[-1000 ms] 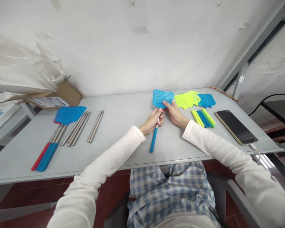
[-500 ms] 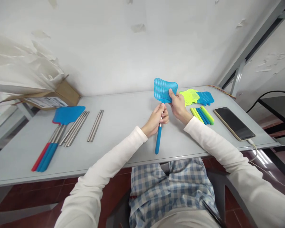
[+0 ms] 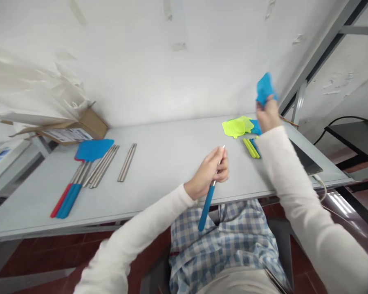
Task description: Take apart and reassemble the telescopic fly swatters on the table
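My left hand [image 3: 209,170] is closed around the metal rod of a fly swatter handle [image 3: 206,208], whose blue grip points down past the table's front edge. The rod's bare tip shows just above my fingers. Raised at the right, my right hand [image 3: 267,114] grips a blue fly swatter head [image 3: 265,87], slightly blurred and apart from the rod. Below it on the table lie yellow-green swatter heads [image 3: 235,128] and a blue swatter head [image 3: 256,127]. Nearby are yellow-green grip sleeves [image 3: 250,148] and a blue grip sleeve, partly hidden by my right arm.
On the left of the grey table [image 3: 159,163] lie whole fly swatters [image 3: 92,150] with blue and red grips, and several metal rods [image 3: 127,162]. A cardboard box [image 3: 92,122] stands behind them. A phone [image 3: 305,159] is partly covered by my right sleeve.
The blue swatter head has come off the rod. My right hand has carried it up and to the right, while my left hand has moved slightly down and right with the handle.
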A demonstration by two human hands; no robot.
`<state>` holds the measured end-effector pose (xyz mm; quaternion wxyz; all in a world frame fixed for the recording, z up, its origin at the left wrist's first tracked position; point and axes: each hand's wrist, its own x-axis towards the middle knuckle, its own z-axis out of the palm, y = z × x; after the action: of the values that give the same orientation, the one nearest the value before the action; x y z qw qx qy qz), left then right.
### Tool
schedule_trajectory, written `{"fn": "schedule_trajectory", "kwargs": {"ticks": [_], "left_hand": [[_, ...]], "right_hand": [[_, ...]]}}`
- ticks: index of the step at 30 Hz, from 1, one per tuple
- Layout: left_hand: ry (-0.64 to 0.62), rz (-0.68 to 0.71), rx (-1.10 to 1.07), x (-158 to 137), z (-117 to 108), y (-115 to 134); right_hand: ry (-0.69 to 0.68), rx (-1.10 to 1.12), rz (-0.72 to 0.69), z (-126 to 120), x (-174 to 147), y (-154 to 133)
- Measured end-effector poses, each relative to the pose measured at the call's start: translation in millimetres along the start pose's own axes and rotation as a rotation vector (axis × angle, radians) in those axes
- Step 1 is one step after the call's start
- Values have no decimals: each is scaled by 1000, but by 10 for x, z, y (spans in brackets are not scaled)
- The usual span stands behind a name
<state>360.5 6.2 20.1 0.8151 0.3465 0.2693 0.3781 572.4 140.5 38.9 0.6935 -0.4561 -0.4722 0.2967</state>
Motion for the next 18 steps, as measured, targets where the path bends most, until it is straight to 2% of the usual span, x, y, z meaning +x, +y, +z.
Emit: {"fn": "schedule_trajectory", "kwargs": {"ticks": [3, 5, 7, 11, 15, 17, 18], "left_hand": [[184, 79, -93, -45, -257, 119], [170, 81, -174, 5, -402, 256], [119, 59, -229, 60, -481, 361], [98, 40, -298, 98, -529, 399], [125, 79, -370, 123, -605, 365], [146, 105, -402, 143, -648, 370], [155, 117, -416, 153, -666, 377]], "right_hand": [[248, 224, 49, -368, 179, -263], [247, 231, 168, -512, 220, -317], [205, 4, 258, -616, 232, -247], [199, -613, 311, -820, 232, 94], [175, -879, 368, -1034, 242, 385], [97, -1011, 302, -1107, 261, 467], [-12, -1065, 209, -1118, 267, 491]]}}
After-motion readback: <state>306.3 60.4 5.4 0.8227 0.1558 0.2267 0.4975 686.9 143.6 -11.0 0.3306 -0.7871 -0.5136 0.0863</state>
